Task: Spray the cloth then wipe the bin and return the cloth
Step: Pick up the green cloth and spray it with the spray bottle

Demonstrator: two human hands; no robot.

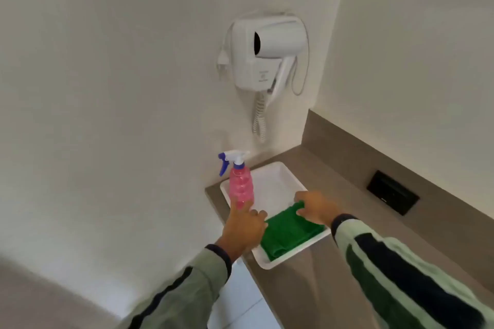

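A folded green cloth (pixel 288 235) lies in the near half of a white tray (pixel 270 181) on the counter. A pink spray bottle (pixel 241 187) with a white and blue trigger head stands upright at the tray's left corner. My left hand (pixel 244 231) is at the bottle's base, fingers apart, with one finger lying against the lower part of the bottle. My right hand (pixel 316 208) rests on the cloth's far edge, with that edge pinched between thumb and fingers. No bin is in view.
The grey-brown counter (pixel 334 184) runs along the right wall and ends just left of the tray. A white wall-mounted hair dryer (pixel 267 51) with a coiled cord hangs above the bottle. A black socket plate (pixel 392 196) sits in the counter's backsplash.
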